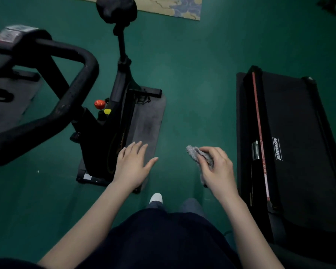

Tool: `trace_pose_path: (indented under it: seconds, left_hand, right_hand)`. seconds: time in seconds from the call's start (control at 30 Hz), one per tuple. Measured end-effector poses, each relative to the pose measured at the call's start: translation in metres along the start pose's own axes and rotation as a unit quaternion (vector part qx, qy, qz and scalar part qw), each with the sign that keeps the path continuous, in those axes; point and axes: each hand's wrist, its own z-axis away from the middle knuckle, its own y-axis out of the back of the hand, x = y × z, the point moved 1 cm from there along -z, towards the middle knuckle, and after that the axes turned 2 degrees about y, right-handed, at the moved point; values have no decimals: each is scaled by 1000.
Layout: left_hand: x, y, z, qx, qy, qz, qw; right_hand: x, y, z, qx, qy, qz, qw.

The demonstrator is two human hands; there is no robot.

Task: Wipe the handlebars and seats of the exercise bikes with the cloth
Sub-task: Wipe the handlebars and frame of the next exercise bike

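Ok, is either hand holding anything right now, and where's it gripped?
The right hand pinches the bunched grey cloth near its middle; the left hand holds nothing.

Fuzzy grey cloth (199, 155) – matt black handlebars (74, 90) (scuffed), glossy red knob (100, 103)

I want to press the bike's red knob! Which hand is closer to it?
Left. The left hand hovers open below-right of the red knob; the right hand, gripping the cloth, is farther right.

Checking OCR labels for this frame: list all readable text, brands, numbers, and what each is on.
"JOHNSON": white, on the treadmill side rail.
Console on the handlebars: blurred, unreadable.
White sticker on the bike's base: too small to read.
Marks on the treadmill's red strip: too small to read.
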Motion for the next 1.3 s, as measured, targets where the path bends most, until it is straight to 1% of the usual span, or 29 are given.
trace_pose_path:
  seconds: [0.27, 0.47, 0.6, 0.8, 1.07, 1.3]
  left_hand:
    - [3, 4, -36, -1, 109, 37, 993]
    - [38, 8, -83, 26, 214, 65, 974]
    - [68, 12, -113, 42, 260, 79, 961]
    - [90, 23, -135, 65, 319, 97, 941]
    - [70, 36, -145, 73, 408, 132, 900]
    - [19, 45, -158, 75, 473, 160, 863]
  right_hand:
    - [-9, -5, -101, -76, 93, -5, 993]
    - [7, 12, -191, -142, 178, 2, 974]
    - [26, 30, -249, -167, 205, 14, 964]
    - [32, 36, -302, -211, 243, 10, 947]
    - [-7, -1, -352, -278, 306, 12, 911]
    - [-73, -62, -385, -317, 382, 10, 868]
